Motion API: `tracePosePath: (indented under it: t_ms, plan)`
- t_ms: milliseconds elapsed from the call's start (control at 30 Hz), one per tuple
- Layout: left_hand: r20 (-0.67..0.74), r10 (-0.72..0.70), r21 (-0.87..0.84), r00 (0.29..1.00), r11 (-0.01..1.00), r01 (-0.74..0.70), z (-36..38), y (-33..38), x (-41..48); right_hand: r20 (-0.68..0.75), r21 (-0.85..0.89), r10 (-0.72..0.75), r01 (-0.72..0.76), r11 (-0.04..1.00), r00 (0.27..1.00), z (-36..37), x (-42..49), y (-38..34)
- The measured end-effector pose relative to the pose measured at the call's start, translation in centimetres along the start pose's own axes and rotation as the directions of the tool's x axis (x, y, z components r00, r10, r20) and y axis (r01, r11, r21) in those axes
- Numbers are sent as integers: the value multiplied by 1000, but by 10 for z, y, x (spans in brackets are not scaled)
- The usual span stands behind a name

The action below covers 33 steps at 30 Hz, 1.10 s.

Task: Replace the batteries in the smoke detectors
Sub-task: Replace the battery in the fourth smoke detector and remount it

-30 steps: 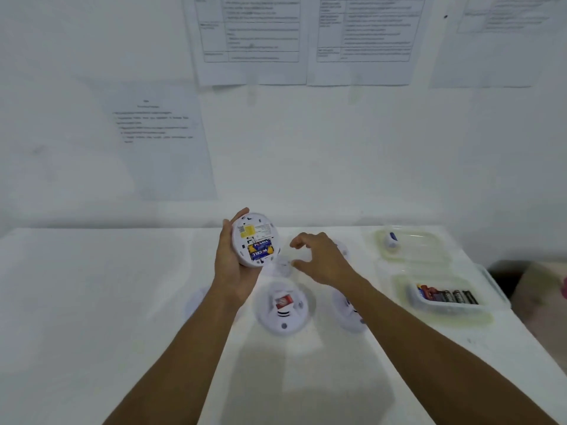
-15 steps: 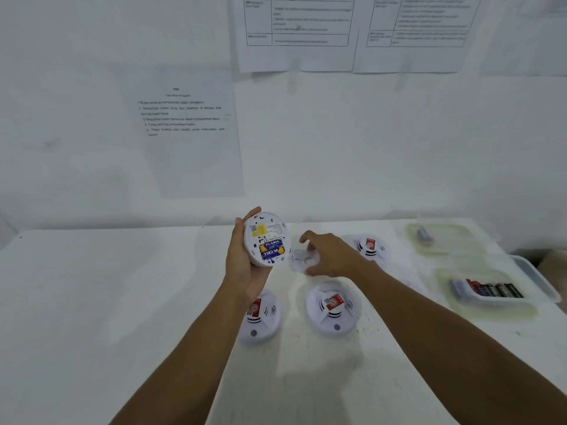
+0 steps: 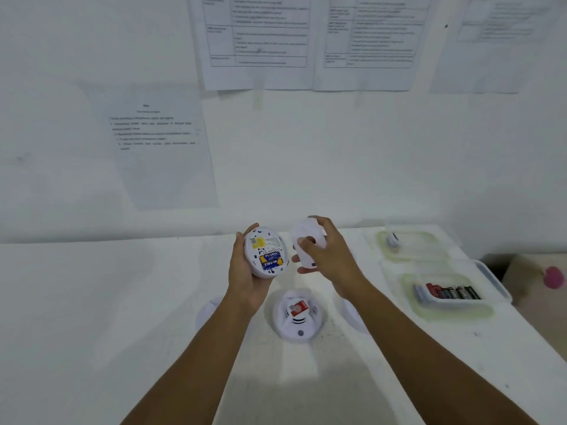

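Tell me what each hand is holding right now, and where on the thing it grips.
Left hand grips the opened smoke detector around its rim, battery side showing. Right hand pinches the white cover plate by its lower edge.

A single head-worn, wide-angle view looks forward and slightly down over the white desk (image 3: 92,302) toward a wall (image 3: 306,154) hung with printed sheets (image 3: 260,41). Both forearms reach in from the bottom edge — the hands sit close, near the frame's centre.
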<state>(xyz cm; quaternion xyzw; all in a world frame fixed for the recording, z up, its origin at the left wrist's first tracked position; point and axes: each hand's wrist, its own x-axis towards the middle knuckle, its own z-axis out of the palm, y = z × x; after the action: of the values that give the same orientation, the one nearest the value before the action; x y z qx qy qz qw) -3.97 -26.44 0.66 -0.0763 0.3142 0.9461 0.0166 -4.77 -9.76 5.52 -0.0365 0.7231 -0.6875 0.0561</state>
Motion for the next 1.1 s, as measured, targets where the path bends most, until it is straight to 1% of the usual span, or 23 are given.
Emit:
tracePosePath:
  t_ms: [33, 100, 133, 167, 267, 367, 433, 500, 567, 667, 800, 967, 1033, 1100]
  plan:
    - [9, -6, -6, 1000, 1000, 6, 5, -5, 0, -20, -51, -34, 33, 998, 999, -1, -1, -1]
    - [9, -23, -8, 1000, 1000, 23, 14, -15, -1, -57, -238, -141, 123, 963, 988, -5, -2, 0]
    - [7, -36, -9, 999, 999, 36, 17, -19, -1, -48, -319, -192, 167, 933, 980, -7, -3, 1]
    - [10, -51, -12, 999, 999, 51, 21, -22, -2, -22, -358, -228, 206, 911, 973, -9, -5, 0]
    - [32, -52, 9, 998, 999, 52, 33, -35, -8, 51, -333, -254, 257, 907, 966, -10, -12, -3]
    - [69, -45, 15, 997, 999, 44, 44, -42, -16, 34, -376, -287, 278, 884, 957, -8, -18, -2]
    - [54, -42, 2, 998, 999, 42, 49, -44, -20, -14, -454, -342, 299, 840, 940, -7, -20, 1]
    - [44, -29, -12, 999, 999, 30, 49, -46, -20, -33, -553, -419, 333, 764, 907, -9, -20, 4]
    - [42, -23, -11, 999, 1000, 23, 50, -45, -22, 10, -595, -482, 393, 701, 876, -12, -24, 5]
    - [38, -14, 13, 999, 1000, 14, 50, -44, -23, 44, -628, -514, 424, 652, 856, -10, -31, 5]
    - [62, -3, 33, 998, 999, 1, 52, -43, -27, 23, -646, -484, 382, 661, 875, -6, -38, 0]
    - [38, 1, 63, 999, 998, -3, 52, -39, -29, 19, -673, -520, 396, 625, 854, -2, -38, 2]
    - [43, 17, 65, 999, 998, -19, 51, -38, -29, -2, -675, -516, 379, 633, 857, 1, -39, 3]
    - [47, 34, 61, 998, 997, -37, 51, -38, -30, -30, -671, -546, 388, 632, 837, 5, -42, 3]
